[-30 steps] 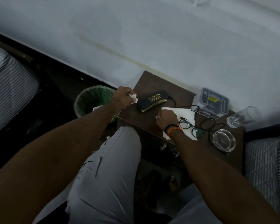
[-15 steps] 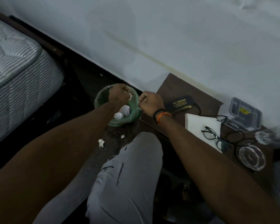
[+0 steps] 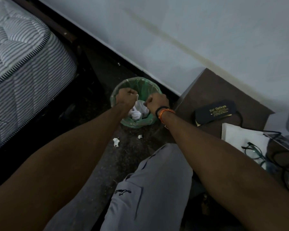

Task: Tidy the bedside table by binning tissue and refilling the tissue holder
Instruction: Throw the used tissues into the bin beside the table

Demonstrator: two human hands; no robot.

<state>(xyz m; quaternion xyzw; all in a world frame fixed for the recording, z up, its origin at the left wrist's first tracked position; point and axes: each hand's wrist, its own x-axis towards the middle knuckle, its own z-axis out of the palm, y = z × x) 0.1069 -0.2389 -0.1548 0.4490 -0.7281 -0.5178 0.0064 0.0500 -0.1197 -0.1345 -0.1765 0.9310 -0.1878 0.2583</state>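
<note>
Partly, fists [image 3: 126,97] hide the bin [image 3: 146,121].

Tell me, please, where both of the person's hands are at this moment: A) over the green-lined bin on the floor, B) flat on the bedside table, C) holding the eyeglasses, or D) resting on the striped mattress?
A: the left hand and the right hand are both fisted above the open bin, with crumpled tissue lying inside it below them.
</note>
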